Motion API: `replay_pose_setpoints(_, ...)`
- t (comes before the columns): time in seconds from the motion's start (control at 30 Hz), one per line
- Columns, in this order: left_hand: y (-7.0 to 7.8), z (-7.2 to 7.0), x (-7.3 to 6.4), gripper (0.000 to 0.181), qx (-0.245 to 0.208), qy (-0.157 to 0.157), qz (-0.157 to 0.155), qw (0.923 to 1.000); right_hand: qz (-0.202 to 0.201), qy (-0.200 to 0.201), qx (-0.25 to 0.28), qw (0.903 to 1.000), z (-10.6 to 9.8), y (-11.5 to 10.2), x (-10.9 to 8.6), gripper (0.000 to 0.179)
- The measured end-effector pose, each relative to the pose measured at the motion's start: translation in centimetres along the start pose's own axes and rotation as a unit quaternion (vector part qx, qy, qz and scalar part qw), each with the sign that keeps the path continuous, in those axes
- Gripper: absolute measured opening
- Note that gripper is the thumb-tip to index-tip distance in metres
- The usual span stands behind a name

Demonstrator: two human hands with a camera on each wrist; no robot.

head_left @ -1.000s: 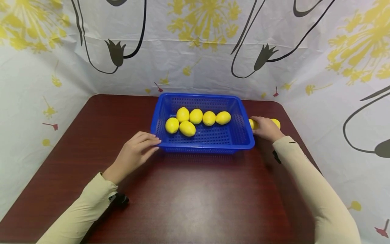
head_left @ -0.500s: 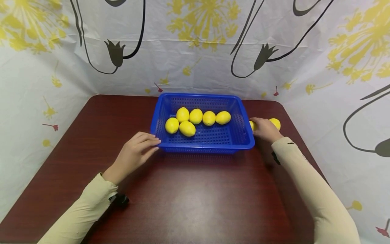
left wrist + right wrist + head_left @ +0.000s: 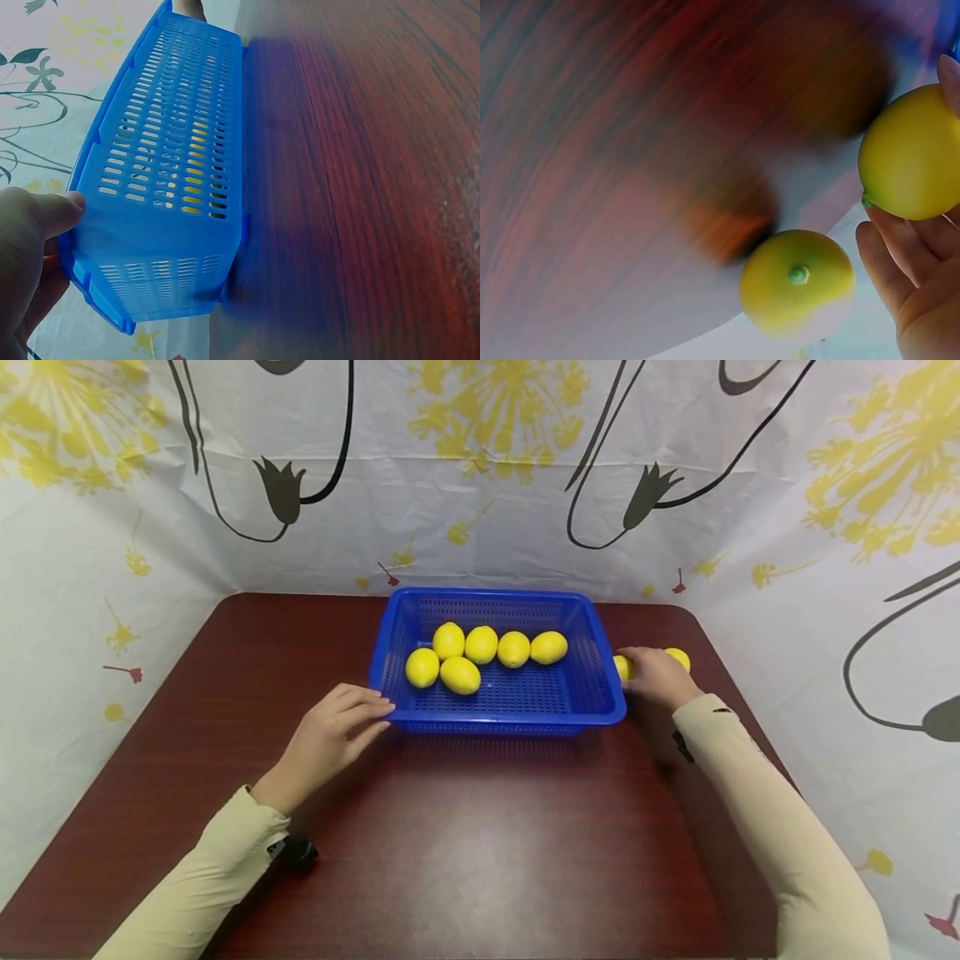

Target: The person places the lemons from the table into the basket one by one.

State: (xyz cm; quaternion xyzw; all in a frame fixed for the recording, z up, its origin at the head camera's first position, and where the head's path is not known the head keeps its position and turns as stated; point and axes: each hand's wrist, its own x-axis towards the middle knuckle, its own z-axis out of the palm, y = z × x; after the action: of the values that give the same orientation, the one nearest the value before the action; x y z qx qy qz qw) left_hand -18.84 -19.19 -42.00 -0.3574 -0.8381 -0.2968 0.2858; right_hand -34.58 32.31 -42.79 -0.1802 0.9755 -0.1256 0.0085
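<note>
A blue plastic basket (image 3: pixel 510 719) stands on the dark red table with several lemons (image 3: pixel 460 676) lying inside it. My left hand (image 3: pixel 333 735) holds the basket's near left corner; in the left wrist view the thumb (image 3: pixel 60 213) presses the outside of the rim while the fingers go behind it. Just beyond the basket's right side, my right hand (image 3: pixel 654 677) grips a lemon (image 3: pixel 915 154) between thumb and fingers. A second lemon (image 3: pixel 797 285) lies on the table close to that hand, partly hidden behind it in the head view.
The reddish-brown table (image 3: pixel 465 835) runs along patterned white cloth (image 3: pixel 480 527) at the back and both sides. A black device (image 3: pixel 297 853) is strapped at the left wrist.
</note>
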Motion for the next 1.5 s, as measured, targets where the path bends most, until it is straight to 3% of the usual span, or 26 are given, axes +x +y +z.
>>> replay_pose_setpoints(0.57,0.0,0.1,0.0,0.032,-0.001,0.004,0.002,1.0000,-0.032,0.017,-0.010,0.9993,-1.1,0.4,-0.1,0.055)
replay_pose_setpoints(0.8,0.0,0.2,-0.1,0.033,-0.002,0.008,0.001,1.0000,-0.020,0.005,-0.004,0.9998,-2.9,0.2,-0.2,0.052)
replay_pose_setpoints(1.07,0.0,0.0,-0.1,0.030,0.008,-0.002,-0.009,0.9999,-0.005,-0.014,-0.010,0.9998,-5.3,-0.7,-0.3,0.059)
replay_pose_setpoints(1.5,0.0,0.2,0.0,0.035,0.002,0.016,0.008,0.9998,-0.005,-0.033,-0.004,0.9994,-9.4,-2.2,0.3,0.065)
